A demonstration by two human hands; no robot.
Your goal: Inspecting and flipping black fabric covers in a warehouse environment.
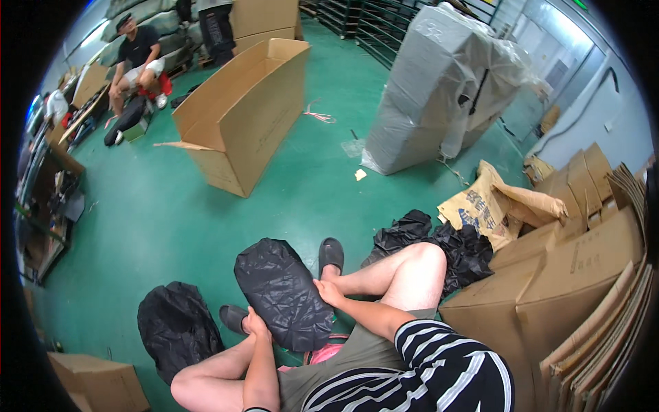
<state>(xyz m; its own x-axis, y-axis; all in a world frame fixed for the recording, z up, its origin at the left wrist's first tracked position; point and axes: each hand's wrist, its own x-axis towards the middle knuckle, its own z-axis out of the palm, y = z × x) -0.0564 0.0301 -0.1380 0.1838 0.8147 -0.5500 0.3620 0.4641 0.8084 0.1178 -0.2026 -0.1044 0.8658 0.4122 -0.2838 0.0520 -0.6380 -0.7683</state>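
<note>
Between my legs stands a long, rounded black fabric bundle [283, 292], its crinkled skin drawn over something I cannot see. My left hand [257, 325] grips its lower left side, with the fingertips partly hidden. On the opposite side, my right hand [329, 292] is closed on its edge, the thumb lying on top. A second black bundle [177, 331] of like shape lies on the floor beyond my left knee. Something pink [324, 351] shows beneath the near end of the held bundle, by my lap.
Crumpled black fabric [461, 255] lies beside my right knee, near a torn yellowish sack [491, 206]. Cardboard boxes [549, 281] crowd my right. Ahead stand an open carton [261, 117] and a grey wrapped stack [419, 96]. A person [139, 58] sits at the far left.
</note>
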